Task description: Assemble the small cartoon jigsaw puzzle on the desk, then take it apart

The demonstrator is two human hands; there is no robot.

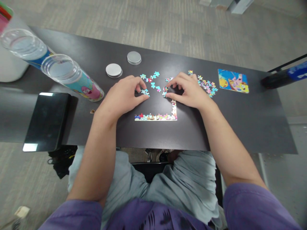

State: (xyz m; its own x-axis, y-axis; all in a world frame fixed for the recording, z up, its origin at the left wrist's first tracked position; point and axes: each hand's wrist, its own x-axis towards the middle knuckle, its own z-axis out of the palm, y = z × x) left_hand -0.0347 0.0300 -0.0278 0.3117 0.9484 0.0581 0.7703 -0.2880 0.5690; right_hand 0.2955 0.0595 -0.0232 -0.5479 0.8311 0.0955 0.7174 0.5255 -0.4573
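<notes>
Head view: right hand (185, 89) pinches knobbed piece (164, 92), frame centre; left hand (127, 95) curls at blue pieces (145, 92), left of centre, grip indeterminable. Flat L-shaped border (155, 118) lies below, on smooth, dark table (153, 135).

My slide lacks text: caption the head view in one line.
Left hand and right hand at jigsaw pieces, near a joined corner section on a dark table.
</notes>
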